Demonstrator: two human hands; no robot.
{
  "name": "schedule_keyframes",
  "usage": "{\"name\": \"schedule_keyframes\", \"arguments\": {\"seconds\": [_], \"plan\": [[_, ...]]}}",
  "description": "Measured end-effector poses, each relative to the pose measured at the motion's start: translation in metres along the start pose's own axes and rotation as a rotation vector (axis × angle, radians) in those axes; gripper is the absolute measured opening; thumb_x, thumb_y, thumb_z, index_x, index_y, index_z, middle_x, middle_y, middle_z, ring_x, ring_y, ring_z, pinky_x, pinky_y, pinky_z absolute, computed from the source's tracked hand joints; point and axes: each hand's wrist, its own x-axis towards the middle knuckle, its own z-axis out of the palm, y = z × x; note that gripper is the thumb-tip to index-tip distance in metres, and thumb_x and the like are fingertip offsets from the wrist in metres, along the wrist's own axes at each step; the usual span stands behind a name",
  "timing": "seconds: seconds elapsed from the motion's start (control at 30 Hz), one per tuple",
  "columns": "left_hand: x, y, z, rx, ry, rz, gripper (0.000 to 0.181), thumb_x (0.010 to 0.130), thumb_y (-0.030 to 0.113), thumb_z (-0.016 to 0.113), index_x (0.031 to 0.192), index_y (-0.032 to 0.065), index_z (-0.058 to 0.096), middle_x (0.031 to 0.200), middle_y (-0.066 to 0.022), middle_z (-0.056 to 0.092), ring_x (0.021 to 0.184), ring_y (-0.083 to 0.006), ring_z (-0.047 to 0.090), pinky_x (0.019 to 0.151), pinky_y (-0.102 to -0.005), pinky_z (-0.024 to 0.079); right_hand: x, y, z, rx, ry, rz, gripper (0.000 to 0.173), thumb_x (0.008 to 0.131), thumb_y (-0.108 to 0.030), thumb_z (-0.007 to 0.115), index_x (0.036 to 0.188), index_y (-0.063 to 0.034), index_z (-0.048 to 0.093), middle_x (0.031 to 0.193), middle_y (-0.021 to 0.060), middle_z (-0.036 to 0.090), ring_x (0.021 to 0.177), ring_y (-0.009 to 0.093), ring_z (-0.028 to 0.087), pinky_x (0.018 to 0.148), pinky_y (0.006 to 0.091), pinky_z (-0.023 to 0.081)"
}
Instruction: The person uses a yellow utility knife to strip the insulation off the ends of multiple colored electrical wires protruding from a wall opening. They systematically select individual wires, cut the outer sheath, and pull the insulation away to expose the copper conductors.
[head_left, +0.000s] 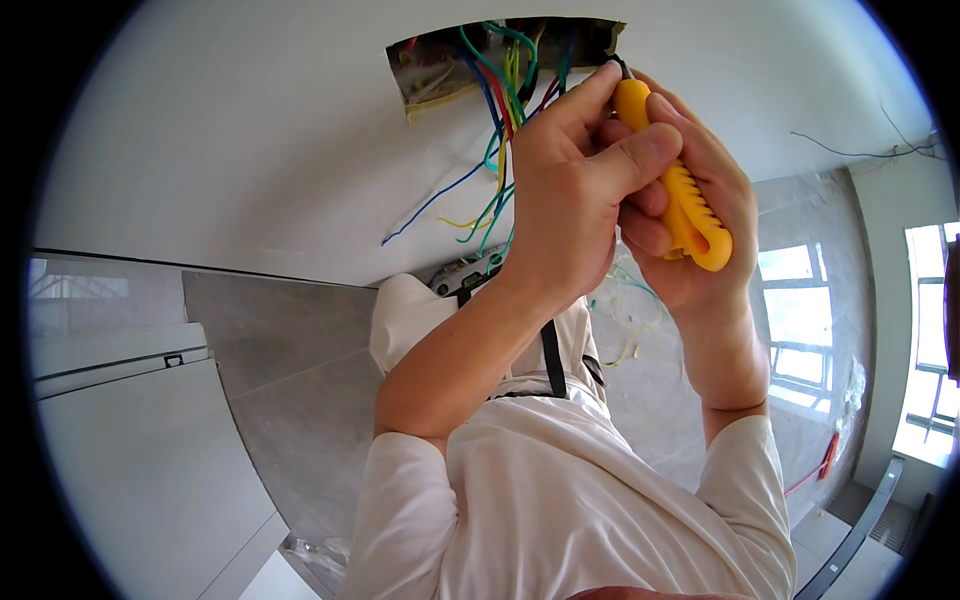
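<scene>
My right hand (709, 165) is wrapped around a yellow plastic-handled tool (686, 202) with a ridged edge and a looped end. Its thin metal shaft (627, 71) points up at the right corner of a rectangular cutout (431, 79) in the white panel. Across the same handle lies the thumb of my left hand (570, 165), and the left index fingertip is beside the shaft. Dark material at the tool's tip is too small to make out. Blue, red, yellow and green electrical wires (499, 97) hang from the cutout, partly behind my left hand.
A spirit level (472, 283) lies near my knee, partly hidden. Wire scraps (634, 330) are strewn on the grey tiled floor (300, 360). More wires (855, 154) stick out at the right. A white cabinet (142, 465) stands at lower left, and a metal bar (851, 532) at lower right.
</scene>
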Motion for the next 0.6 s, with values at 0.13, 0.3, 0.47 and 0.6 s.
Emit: {"name": "schedule_keyframes", "arguments": {"seconds": [0.13, 0.3, 0.47, 0.6], "plan": [[0.000, 0.004, 0.006, 0.048, 0.036, 0.024, 0.044, 0.100, 0.005, 0.069, 0.141, -0.0090, 0.060, 0.079, 0.0010, 0.060, 0.064, -0.0037, 0.054, 0.057, -0.0188, 0.045, 0.002, 0.002, -0.007, -0.244, -0.077, -0.169, 0.035, 0.100, -0.003, 0.066, 0.133, 0.0067, 0.062, 0.123, 0.0108, 0.069, 0.089, 0.014, 0.067, 0.073, 0.0243, 0.055], [0.001, 0.003, 0.015, 0.053, 0.076, 0.029, 0.048, 0.099, 0.002, 0.069, 0.144, -0.0098, 0.057, 0.085, -0.0005, 0.061, 0.066, -0.0050, 0.055, 0.059, -0.0208, 0.047, 0.009, -0.010, -0.009, 0.138, -0.078, 0.092, 0.031, 0.104, -0.010, 0.064, 0.131, 0.0053, 0.065, 0.108, 0.0069, 0.070, 0.079, 0.010, 0.065, 0.067, 0.0243, 0.054], [-0.002, 0.001, 0.019, -0.032, 0.079, 0.046, 0.057, 0.096, -0.001, 0.070, 0.149, -0.0113, 0.050, 0.088, -0.0024, 0.060, 0.066, -0.0060, 0.056, 0.061, -0.0197, 0.049, 0.008, -0.022, 0.006, 0.323, 0.037, 0.190, 0.039, 0.108, -0.020, 0.059, 0.138, 0.0045, 0.061, 0.082, 0.0022, 0.065, 0.060, 0.008, 0.058, 0.050, 0.0254, 0.046], [-0.003, -0.015, 0.020, -0.181, 0.182, 0.021, 0.059, 0.098, 0.009, 0.073, 0.149, -0.0100, 0.049, 0.084, -0.0011, 0.059, 0.072, -0.0050, 0.057, 0.062, -0.0195, 0.048, 0.009, -0.011, -0.005, 0.295, 0.007, 0.165, 0.042, 0.107, -0.018, 0.059, 0.142, 0.0059, 0.059, 0.087, 0.0062, 0.067, 0.058, 0.009, 0.059, 0.044, 0.0251, 0.045]]}}
